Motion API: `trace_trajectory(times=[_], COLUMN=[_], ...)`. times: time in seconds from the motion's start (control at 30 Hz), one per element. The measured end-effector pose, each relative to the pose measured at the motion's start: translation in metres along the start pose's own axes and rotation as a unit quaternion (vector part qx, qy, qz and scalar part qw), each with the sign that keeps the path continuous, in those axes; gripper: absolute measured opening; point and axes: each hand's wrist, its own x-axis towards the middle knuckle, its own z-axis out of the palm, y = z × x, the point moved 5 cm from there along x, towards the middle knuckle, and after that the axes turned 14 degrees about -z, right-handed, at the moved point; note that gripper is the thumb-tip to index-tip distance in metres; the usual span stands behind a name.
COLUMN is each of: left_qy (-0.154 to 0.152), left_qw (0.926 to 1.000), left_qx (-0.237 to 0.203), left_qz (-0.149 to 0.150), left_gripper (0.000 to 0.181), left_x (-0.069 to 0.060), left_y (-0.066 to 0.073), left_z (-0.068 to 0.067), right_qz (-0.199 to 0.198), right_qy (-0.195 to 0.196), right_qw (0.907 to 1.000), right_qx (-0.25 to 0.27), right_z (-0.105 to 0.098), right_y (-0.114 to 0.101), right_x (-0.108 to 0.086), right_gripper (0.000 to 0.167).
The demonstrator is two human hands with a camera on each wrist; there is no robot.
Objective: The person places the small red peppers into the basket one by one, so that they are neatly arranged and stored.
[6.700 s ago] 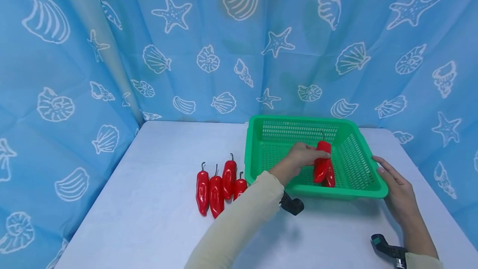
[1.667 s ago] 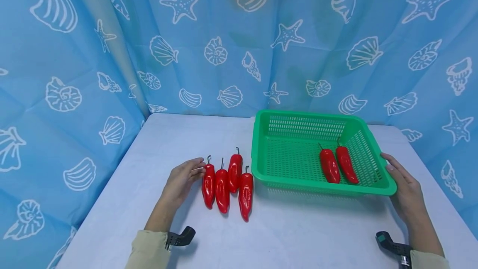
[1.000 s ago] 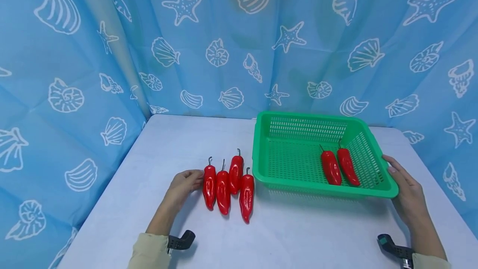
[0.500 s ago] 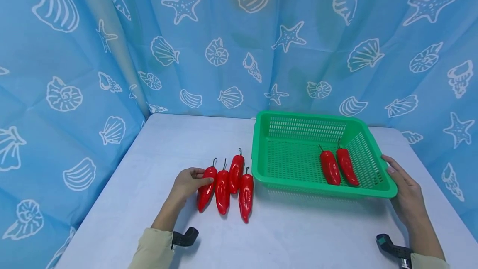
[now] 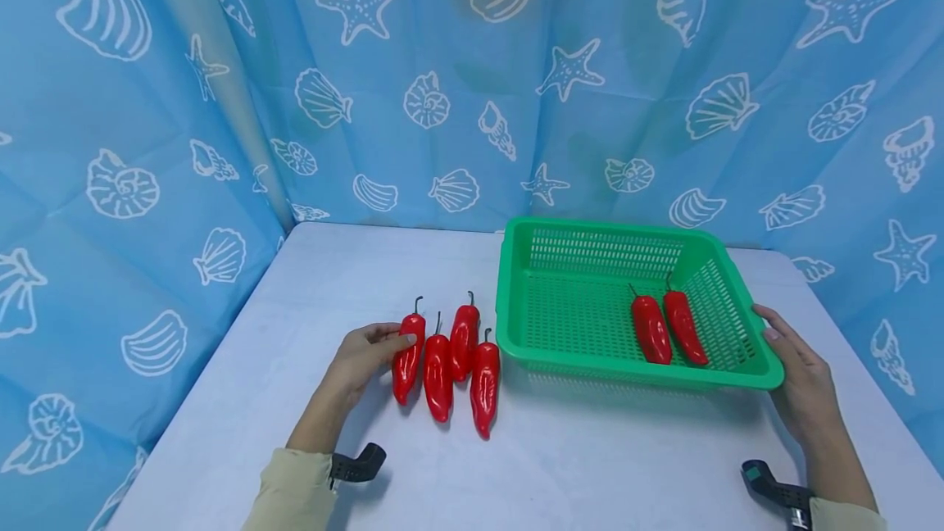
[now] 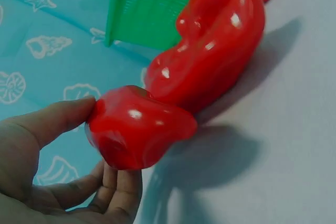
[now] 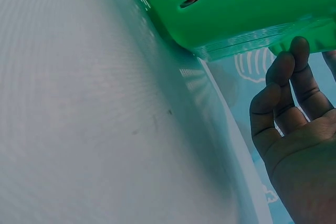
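Observation:
Between thumb and fingers my left hand (image 5: 361, 360) pinches a red chili pepper (image 5: 406, 371), its dark stem pointing away from me. In the left wrist view this pepper (image 6: 139, 127) hangs just above the white tabletop, apart from its shadow. Right beside it lie three more red peppers (image 5: 438, 379), stems also toward the back. My right hand (image 5: 804, 383) holds the right rim of a green plastic basket (image 5: 627, 371); in the right wrist view the fingers (image 7: 281, 69) reach under that rim. Inside the basket, two red peppers (image 5: 652, 333) lie at the right.
The white table (image 5: 575, 465) carries the basket at its back right, close to the three loose peppers. A blue curtain (image 5: 413, 146) with white shells and starfish hangs behind and along the sides. Each wrist wears a black camera mount (image 5: 359, 464).
Earlier my left hand placed a pepper in the basket, then returned left. It has since taken the leftmost pepper and raised it slightly. My right hand stays at the basket rim.

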Motion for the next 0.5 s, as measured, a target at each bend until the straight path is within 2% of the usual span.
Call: trace_trajectory(times=[0.3,0.5], left_qy=[-0.033,-0.062], left_qw=[0.9987,0.9959], left_qx=[-0.03,-0.057], left_qz=[0.024,0.032], left_gripper=[0.072,0.075], left_x=[-0.012,-0.013], left_y=[0.025,0.038], left_z=[0.002,0.008], right_qz=[0.004,-0.008], right_qy=[0.008,0.004], right_qw=[0.9999,1.0], right_qx=[-0.01,0.001], right_z=[0.002,0.002], right_y=[-0.002,-0.002], right_x=[0.001,0.0], right_gripper=[0.048,0.048])
